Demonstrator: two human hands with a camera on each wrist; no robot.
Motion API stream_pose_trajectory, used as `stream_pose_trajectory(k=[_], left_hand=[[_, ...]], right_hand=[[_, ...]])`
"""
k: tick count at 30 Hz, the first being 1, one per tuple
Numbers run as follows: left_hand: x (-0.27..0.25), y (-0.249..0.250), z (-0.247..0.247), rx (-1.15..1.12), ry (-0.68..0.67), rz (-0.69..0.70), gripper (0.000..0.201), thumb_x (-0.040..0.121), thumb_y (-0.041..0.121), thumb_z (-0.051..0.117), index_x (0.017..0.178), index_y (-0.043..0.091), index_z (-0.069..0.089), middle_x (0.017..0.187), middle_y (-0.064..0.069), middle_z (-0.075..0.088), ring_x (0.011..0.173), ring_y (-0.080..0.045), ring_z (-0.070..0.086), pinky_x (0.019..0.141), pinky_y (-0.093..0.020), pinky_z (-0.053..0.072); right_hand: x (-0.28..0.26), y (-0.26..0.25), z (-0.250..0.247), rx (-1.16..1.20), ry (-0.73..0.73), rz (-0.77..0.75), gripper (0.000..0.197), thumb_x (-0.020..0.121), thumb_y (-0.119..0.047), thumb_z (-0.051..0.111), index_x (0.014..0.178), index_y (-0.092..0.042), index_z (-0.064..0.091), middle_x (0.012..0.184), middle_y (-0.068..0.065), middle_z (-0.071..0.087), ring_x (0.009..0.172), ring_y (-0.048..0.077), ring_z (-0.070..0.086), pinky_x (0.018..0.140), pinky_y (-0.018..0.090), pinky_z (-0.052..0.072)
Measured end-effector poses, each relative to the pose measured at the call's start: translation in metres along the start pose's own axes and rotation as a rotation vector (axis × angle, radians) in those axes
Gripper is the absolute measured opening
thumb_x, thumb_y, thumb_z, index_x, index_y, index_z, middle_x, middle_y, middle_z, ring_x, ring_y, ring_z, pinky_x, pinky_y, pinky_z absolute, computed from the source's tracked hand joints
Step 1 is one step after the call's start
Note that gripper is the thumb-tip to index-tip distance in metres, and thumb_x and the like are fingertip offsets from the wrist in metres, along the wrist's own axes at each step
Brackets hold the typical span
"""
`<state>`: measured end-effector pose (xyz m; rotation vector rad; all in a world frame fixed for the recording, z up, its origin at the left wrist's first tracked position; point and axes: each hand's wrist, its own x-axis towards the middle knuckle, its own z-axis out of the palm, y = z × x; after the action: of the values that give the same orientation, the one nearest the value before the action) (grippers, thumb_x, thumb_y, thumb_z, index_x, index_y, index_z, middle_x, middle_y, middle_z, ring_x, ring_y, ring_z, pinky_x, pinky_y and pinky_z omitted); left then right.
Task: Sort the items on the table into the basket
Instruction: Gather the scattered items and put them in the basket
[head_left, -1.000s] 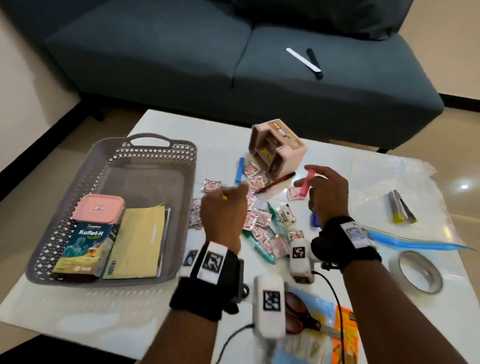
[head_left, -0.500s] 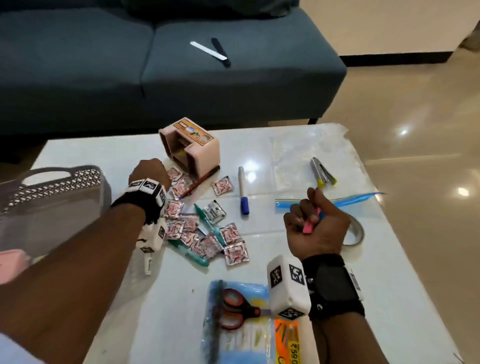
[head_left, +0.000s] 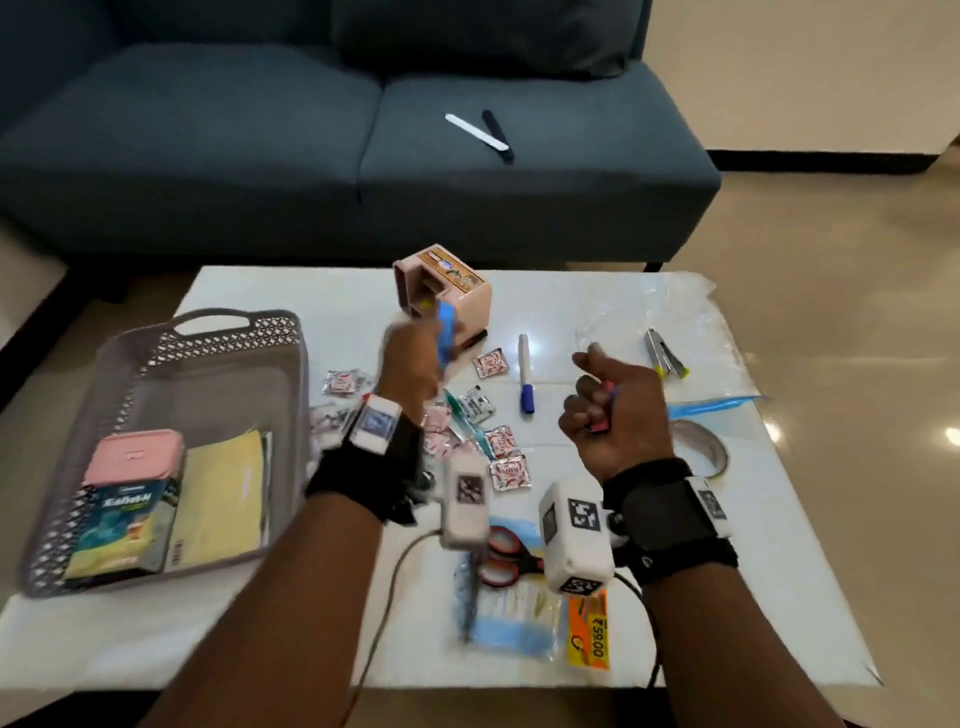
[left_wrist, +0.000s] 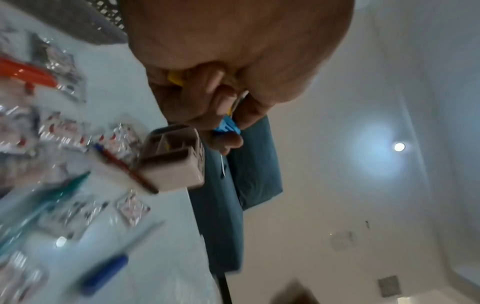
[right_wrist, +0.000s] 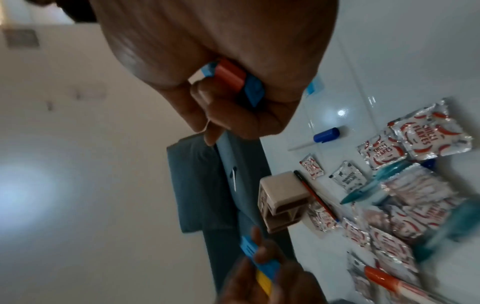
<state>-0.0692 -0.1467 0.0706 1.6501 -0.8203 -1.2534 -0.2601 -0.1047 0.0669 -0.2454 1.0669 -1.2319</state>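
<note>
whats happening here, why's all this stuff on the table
A person is sorting loose items from a white table into a grey basket. The left hand grips small blue and yellow clips raised above the table, and the right hand is closed round red and blue clips. The basket already holds a pink-lidded container, a medicine box and a yellow envelope. Chilli flake sachets, a blue-capped marker and scissors lie on the table.
</note>
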Motion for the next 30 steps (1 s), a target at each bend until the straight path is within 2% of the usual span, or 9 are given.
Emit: stream_pose_trajectory(k=[2,5,10,13,17,20,24,27,30], left_hand=[[-0.052,-0.005,0.01,-0.108,-0.216,-0.119,0.029,0.101,0.028,0.039,0.088,0.012,0.059,0.063,0.004,0.049,0.037,-0.004,0.041,0.034,-0.01,0.028],[-0.099,-0.022,0.006,-0.098,-0.412,-0.252,0.041,0.099,0.032,0.035,0.076,0.01,0.061,0.058,-0.003,0.047,0.031,-0.008,0.028,0.032,-0.012,0.016],[-0.146,-0.032,-0.019,-0.036,-0.476,-0.247,0.043,0.095,0.03,0.038,0.069,0.005,0.063,0.057,-0.008,0.05,0.032,-0.01,0.027,0.033,-0.013,0.015],[-0.166,-0.027,-0.025,0.036,-0.503,-0.207,0.041,0.098,0.031,0.038,0.079,0.004,0.063,0.06,-0.01,0.055,0.037,-0.011,0.027,0.036,-0.012,0.015],[-0.173,-0.021,-0.032,0.016,-0.434,-0.233,0.049,0.098,0.046,0.037,0.092,0.005,0.063,0.068,-0.014,0.063,0.04,-0.011,0.028,0.036,-0.012,0.017],[-0.171,-0.018,-0.038,-0.089,-0.367,-0.211,0.034,0.095,0.019,0.037,0.112,0.001,0.06,0.073,-0.015,0.065,0.047,-0.013,0.032,0.038,-0.016,0.022],[-0.165,-0.016,-0.043,-0.169,-0.375,-0.138,0.05,0.078,-0.016,0.03,0.117,0.0,0.057,0.081,-0.02,0.066,0.049,-0.015,0.042,0.046,-0.022,0.032],[-0.156,-0.022,-0.041,-0.018,-0.397,-0.073,0.049,0.076,-0.019,0.032,0.112,0.0,0.058,0.079,-0.019,0.065,0.049,-0.015,0.041,0.047,-0.023,0.029],[-0.141,-0.04,-0.032,0.327,-0.413,-0.045,0.033,0.086,-0.011,0.043,0.111,0.002,0.062,0.088,-0.015,0.068,0.046,-0.012,0.049,0.044,-0.023,0.032]], right_hand=[[-0.023,0.01,0.014,-0.201,-0.025,-0.035,0.015,0.096,-0.016,0.051,0.097,-0.006,0.063,0.055,-0.001,0.032,0.038,0.008,0.023,0.038,0.017,0.023],[-0.059,0.022,0.014,-0.404,-0.047,-0.088,0.025,0.096,-0.026,0.054,0.1,-0.007,0.07,0.059,-0.001,0.037,0.042,0.01,0.025,0.04,0.021,0.022],[-0.114,0.041,0.006,-0.557,-0.015,-0.09,0.032,0.083,-0.037,0.074,0.08,-0.007,0.064,0.061,0.003,0.042,0.043,0.011,0.026,0.041,0.022,0.021],[-0.134,0.052,0.005,-0.588,-0.041,-0.116,0.032,0.087,-0.033,0.069,0.08,-0.004,0.057,0.061,0.011,0.044,0.044,0.014,0.028,0.041,0.022,0.022],[-0.146,0.047,0.003,-0.362,-0.017,-0.104,0.021,0.091,-0.023,0.063,0.079,-0.005,0.061,0.06,0.003,0.049,0.048,0.012,0.034,0.041,0.023,0.024],[-0.149,0.041,0.002,-0.229,-0.084,-0.036,0.022,0.095,-0.021,0.055,0.083,-0.004,0.062,0.061,0.004,0.047,0.049,0.012,0.036,0.04,0.021,0.023],[-0.142,0.041,-0.007,-0.321,-0.128,-0.015,0.025,0.096,-0.021,0.055,0.097,-0.001,0.07,0.065,0.006,0.048,0.053,0.013,0.034,0.042,0.02,0.026],[-0.129,0.047,-0.016,-0.492,-0.109,-0.04,0.026,0.095,-0.021,0.058,0.104,-0.001,0.071,0.067,0.005,0.049,0.054,0.014,0.039,0.041,0.022,0.032],[-0.106,0.056,-0.027,-0.643,-0.016,-0.028,0.022,0.091,-0.02,0.066,0.096,0.001,0.068,0.067,0.008,0.055,0.053,0.019,0.052,0.042,0.024,0.032]])
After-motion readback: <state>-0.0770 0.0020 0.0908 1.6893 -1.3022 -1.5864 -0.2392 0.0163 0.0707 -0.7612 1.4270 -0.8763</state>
